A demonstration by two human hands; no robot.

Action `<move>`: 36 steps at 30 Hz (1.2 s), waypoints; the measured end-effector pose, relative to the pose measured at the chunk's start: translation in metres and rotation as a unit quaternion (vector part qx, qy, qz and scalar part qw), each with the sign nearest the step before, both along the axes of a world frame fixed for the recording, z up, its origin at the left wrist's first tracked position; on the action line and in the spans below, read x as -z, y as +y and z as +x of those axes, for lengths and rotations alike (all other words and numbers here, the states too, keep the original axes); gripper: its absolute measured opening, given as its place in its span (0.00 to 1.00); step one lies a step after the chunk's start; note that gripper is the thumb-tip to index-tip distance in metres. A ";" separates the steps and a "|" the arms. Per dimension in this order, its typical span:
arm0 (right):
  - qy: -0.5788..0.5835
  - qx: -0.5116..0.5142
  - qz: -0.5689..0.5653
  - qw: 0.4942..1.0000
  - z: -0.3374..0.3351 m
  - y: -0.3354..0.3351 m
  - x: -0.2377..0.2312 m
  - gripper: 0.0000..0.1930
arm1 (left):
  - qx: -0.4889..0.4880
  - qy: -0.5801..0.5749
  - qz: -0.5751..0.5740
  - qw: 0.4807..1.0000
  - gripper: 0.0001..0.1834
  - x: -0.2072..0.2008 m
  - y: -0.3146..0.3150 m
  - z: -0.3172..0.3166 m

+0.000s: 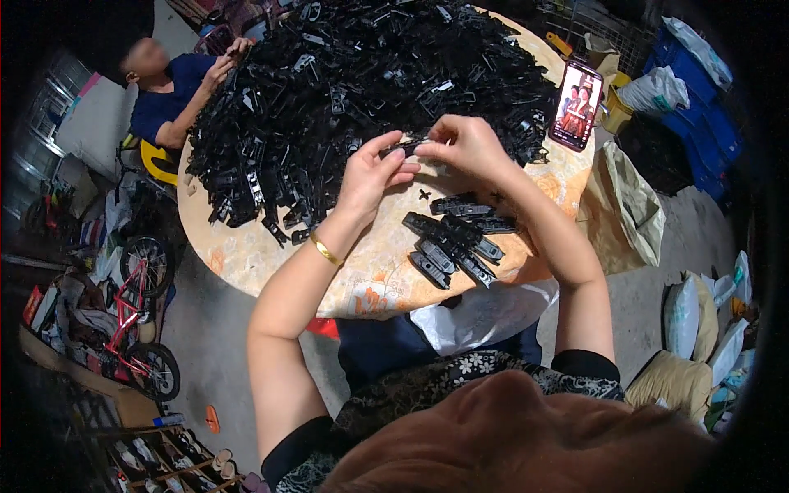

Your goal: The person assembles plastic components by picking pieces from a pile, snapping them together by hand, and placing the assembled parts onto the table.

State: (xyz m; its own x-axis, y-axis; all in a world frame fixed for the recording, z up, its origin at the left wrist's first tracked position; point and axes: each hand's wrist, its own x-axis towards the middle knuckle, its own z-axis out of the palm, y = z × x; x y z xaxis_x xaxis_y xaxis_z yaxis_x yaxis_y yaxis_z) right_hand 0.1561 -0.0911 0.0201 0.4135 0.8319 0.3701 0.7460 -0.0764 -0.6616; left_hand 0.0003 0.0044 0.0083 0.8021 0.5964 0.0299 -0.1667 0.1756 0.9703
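Head view: a small dark part (408,150) is apparently being worked, pinched between left hand (370,174) and right hand (467,146); steadiness is called for. Long black plastic pieces (460,233) are laid at five o'clock.

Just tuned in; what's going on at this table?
A person apparently holds a small dark part between the left hand and right hand, over the table. A large heap of black pieces covers the far side; a small group of similar pieces lies by the near edge. A lit phone is at the right, and a co-worker is at the heap's left.
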 end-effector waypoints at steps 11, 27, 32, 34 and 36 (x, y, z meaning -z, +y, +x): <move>-0.361 0.225 -0.024 0.905 0.203 0.023 -0.004 0.20 | 0.041 0.032 -0.024 0.998 0.19 0.005 -0.015 0.007; 0.167 -0.102 0.032 0.980 0.001 0.011 -0.017 0.16 | -0.052 -0.056 -0.049 0.996 0.18 0.009 -0.001 0.004; 0.093 -0.076 0.035 0.992 -0.007 0.003 -0.012 0.15 | -0.056 -0.043 -0.043 0.997 0.17 0.010 -0.002 0.004; 0.086 -0.078 0.049 0.992 -0.010 0.001 -0.010 0.15 | -0.058 -0.046 -0.043 0.996 0.17 0.011 -0.002 0.003; 0.090 -0.078 0.060 0.991 -0.014 -0.001 -0.010 0.13 | -0.060 -0.059 -0.036 0.996 0.17 0.013 -0.001 0.003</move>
